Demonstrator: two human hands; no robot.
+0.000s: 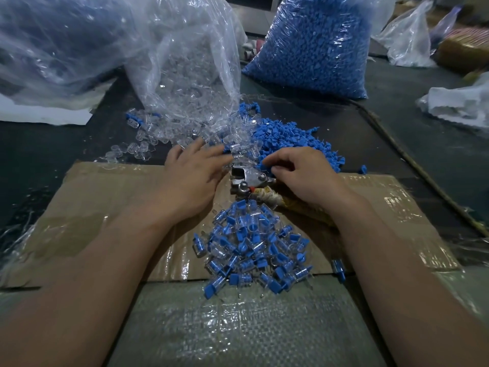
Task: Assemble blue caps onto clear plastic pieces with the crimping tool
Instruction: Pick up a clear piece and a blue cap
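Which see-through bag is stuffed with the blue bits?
The tall clear plastic bag standing behind the right hand; the crumpled clear bag beside it holds colourless plastic pieces.

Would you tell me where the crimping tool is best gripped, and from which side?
Probably by the cord-wrapped handle, from the right: the crimping tool lies with its metal head to the left, and the handle runs under the right hand.
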